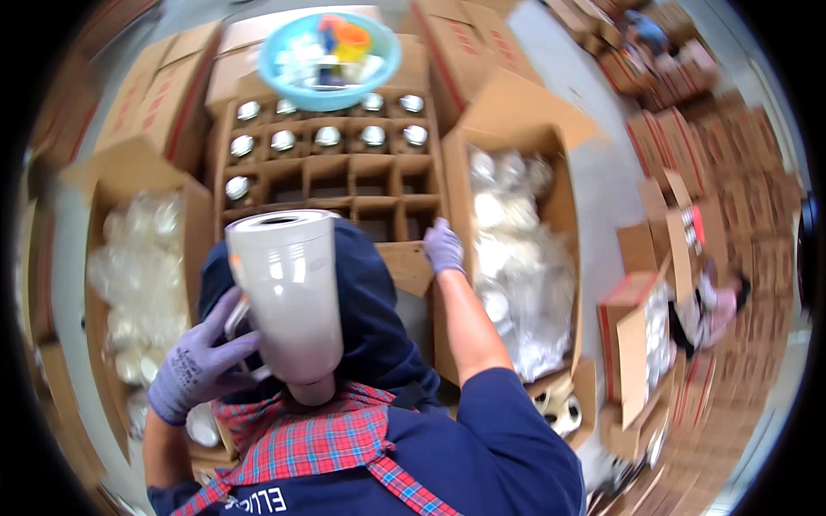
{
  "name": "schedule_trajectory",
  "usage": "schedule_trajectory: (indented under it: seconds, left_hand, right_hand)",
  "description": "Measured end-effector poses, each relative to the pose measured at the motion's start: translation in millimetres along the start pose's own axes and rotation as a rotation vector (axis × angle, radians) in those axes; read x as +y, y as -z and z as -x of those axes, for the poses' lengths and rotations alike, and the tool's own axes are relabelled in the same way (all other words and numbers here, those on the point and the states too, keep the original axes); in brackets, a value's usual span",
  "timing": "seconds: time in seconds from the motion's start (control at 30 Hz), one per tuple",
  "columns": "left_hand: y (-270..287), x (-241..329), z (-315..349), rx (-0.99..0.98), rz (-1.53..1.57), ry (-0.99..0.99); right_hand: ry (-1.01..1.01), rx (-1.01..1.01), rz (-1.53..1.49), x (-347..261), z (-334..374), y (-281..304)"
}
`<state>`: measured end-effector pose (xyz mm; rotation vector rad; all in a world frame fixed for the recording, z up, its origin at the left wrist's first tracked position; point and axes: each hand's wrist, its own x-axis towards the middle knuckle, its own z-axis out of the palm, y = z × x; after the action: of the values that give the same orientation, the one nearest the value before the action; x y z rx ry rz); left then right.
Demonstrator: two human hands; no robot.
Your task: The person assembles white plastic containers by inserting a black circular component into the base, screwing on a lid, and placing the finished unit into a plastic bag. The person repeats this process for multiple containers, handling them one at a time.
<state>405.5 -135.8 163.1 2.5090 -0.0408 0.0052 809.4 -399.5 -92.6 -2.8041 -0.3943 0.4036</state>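
My left hand [200, 361], in a lavender knit glove, is closed round the handle of a large glossy pale-grey tumbler [292, 292]. The tumbler's wide end, with a dark ring, faces up, and its narrow lower end is close to my checked apron. My right hand [444, 247], gloved alike, has its fingers curled by the near right corner of a divided carton [331, 168]. Whether it grips the carton's edge or flap cannot be made out. Several shiny round-topped items [328, 136] fill the far cells, and one stands in the left cell of the nearer row.
Open cartons of plastic-wrapped pale items stand at left [142, 275] and right [516, 249]. A light-blue basin [331, 86] with small things rests at the divided carton's far end. Closed cartons [163, 95] stand beyond. Another person [714, 310] is among boxes at far right.
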Motion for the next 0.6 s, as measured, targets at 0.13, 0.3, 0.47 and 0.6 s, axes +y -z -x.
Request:
schedule_trajectory:
  seconds: [0.13, 0.3, 0.47, 0.6]
  left_hand:
    - [19.9, 5.2, -12.5, -0.133, -0.164, 0.015]
    - [3.0, -4.4, -26.3, 0.063, -0.501, -0.421]
    - [-9.4, 49.5, -67.3, 0.57, 0.161, -0.242]
    - [-12.2, 44.2, -47.1, 0.736, 1.132, 0.389]
  right_hand:
    - [0.0, 0.115, -0.128, -35.6, 4.9, 27.8]
    - [-0.098, -0.089, -0.021, -13.4, -0.5, -15.4]
    - [-0.176, -0.195, 0.044, -0.8, -1.1, -34.5]
    - [-0.013, -0.099, 0.037, -2.6, 17.5, 21.9]
